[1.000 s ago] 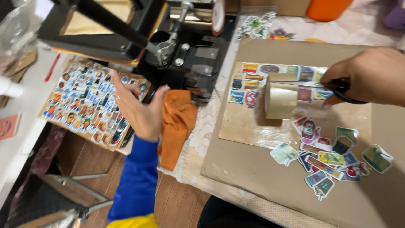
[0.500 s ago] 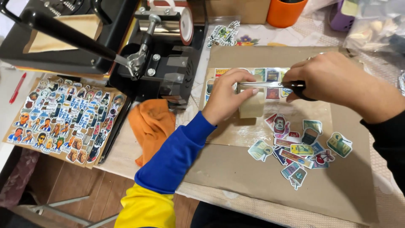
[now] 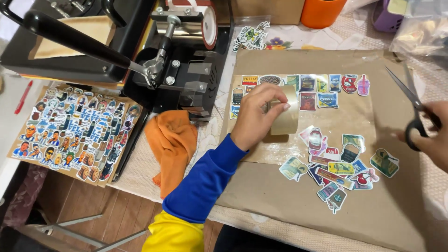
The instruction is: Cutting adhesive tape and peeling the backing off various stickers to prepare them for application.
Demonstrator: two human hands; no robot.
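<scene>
Stickers fill the sheet [image 3: 70, 133] at far left, packed edge to edge on brown backing that lies flat at the table's corner, out of the working area. Next to it stands the black press [image 3: 116, 51], its long handle slanting across the top. An orange cloth [image 3: 172, 144] lies crumpled just beside the press base, half over the table edge, near enough to grab.

Right of the cloth, the left hand [image 3: 259, 116], in a blue sleeve, pinches a strip of clear tape [image 3: 285, 112] between thumb and fingertips. The strip hangs upright and curled above the board [image 3: 373, 214], probably held by its top edge so the sticky face touches nothing. It sits over the glossy film area, just below a row of stickers [image 3: 303, 86] lined up along the film's upper part. The neat row looks already fixed in place.

Lower right of the tape, loose cut-outs [image 3: 336, 165] lie in an overlapping heap on the bare board, apart from the row and close to both hands.

At far right, the right hand [image 3: 431, 135] is closed through the loops of the scissors [image 3: 410, 100]. The blades are parted and point up and away from the tape, well apart from it.
</scene>
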